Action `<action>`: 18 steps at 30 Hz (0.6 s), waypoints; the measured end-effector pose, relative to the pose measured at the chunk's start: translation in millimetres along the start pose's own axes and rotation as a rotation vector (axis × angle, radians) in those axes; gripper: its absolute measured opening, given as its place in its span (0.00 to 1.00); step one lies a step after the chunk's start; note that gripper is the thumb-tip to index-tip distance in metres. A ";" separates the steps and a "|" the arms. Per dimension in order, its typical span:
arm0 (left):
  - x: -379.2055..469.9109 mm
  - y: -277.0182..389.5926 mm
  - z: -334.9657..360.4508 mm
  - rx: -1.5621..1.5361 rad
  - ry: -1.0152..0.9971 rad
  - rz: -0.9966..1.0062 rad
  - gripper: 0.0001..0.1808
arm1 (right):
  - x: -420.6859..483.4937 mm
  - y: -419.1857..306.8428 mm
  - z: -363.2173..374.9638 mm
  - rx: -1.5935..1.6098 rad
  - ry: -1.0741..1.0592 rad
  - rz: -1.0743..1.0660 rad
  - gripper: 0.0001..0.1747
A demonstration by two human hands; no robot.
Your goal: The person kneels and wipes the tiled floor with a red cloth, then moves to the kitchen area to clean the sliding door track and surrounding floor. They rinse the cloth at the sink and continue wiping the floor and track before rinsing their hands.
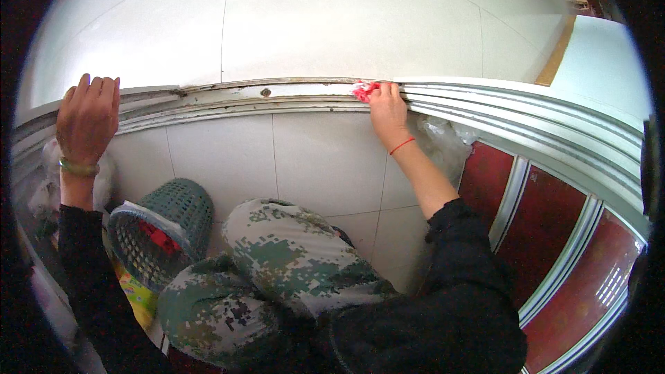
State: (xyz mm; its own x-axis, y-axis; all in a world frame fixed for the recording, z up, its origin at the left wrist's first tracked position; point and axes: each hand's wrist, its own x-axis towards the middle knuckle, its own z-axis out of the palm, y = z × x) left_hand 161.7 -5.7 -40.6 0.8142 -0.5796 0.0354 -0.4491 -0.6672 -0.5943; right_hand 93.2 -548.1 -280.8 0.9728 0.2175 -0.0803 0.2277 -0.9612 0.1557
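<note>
My right hand (387,106) pinches a crumpled red-and-white cloth (365,91) against the white sliding-door track (296,90). Dirt shows along the grooves of this track, and a round dark mark sits left of its middle. Over at the left, my left hand (87,117) has its fingers curled over the edge of the metal frame (143,101). The palm hides what exactly the fingers press on. A green bangle circles the left wrist, and a red string circles the right one.
A grey-green perforated plastic basket (195,208) lies tipped by my knee, with something red inside. Clear plastic bags (441,137) lie right of my right wrist. Dark red panels (543,208) in metal frames stand at the right. Pale floor tiles (332,21) extend beyond the track.
</note>
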 end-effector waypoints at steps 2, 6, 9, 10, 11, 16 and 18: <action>-0.5 -0.4 0.6 0.001 0.044 0.012 0.12 | 1.6 5.1 4.3 -0.101 -0.132 0.093 0.08; -1.2 -1.4 0.9 0.025 0.029 0.040 0.12 | 15.9 -2.2 9.1 -0.140 -0.164 0.168 0.11; -0.9 -2.0 1.4 0.034 0.051 0.040 0.12 | 25.7 -24.8 9.8 -0.144 -0.212 0.352 0.17; -0.9 -1.9 1.9 0.038 0.050 0.035 0.12 | 27.8 -31.8 9.9 -0.147 -0.308 0.315 0.21; -1.0 -1.8 2.3 0.043 0.051 0.029 0.12 | 29.2 -39.6 9.9 -0.078 -0.254 0.393 0.23; -1.2 -2.7 6.5 0.117 0.141 0.081 0.13 | 38.4 -64.2 6.4 0.066 -0.187 0.580 0.28; -2.0 -2.7 7.8 0.145 0.130 0.081 0.14 | 43.8 -74.0 2.9 0.120 -0.185 0.546 0.24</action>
State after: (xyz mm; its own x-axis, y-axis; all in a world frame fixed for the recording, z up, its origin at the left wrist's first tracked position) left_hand 164.1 0.9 -45.3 0.7190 -0.6903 0.0809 -0.4459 -0.5474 -0.7082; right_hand 118.9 -468.0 -298.7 0.9216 -0.3374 -0.1920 -0.3212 -0.9405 0.1112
